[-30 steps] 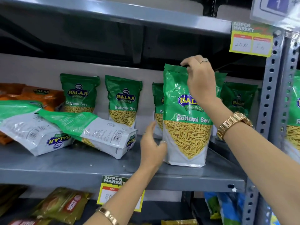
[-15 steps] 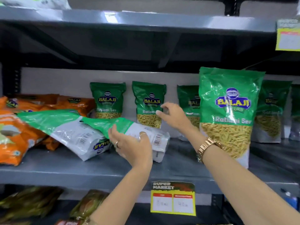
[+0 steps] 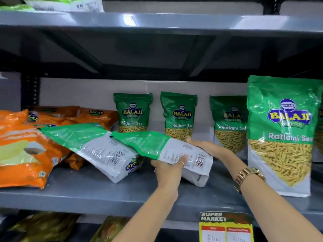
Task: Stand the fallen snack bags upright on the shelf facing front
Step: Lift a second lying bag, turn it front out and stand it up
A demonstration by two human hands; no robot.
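Two green-and-white snack bags lie fallen, back side up, on the grey shelf [image 3: 87, 193]. My left hand [image 3: 168, 169] grips the near edge of the right fallen bag [image 3: 157, 145], thumb on top. My right hand [image 3: 208, 147] holds the same bag at its far bottom corner. The other fallen bag [image 3: 90, 145] lies to its left, partly under it. A large green Ratlami Sev bag [image 3: 283, 137] stands upright at the right, facing front.
Three smaller green bags [image 3: 178, 116] stand upright along the back wall. Orange snack bags [image 3: 26, 154] lie in a pile at the left. A yellow price tag [image 3: 225, 227] hangs on the shelf edge. Another shelf [image 3: 157, 21] runs overhead.
My right hand let go of the upright bag and moved left to the fallen bag. My left hand closed on that bag's near edge. The view shifted left.
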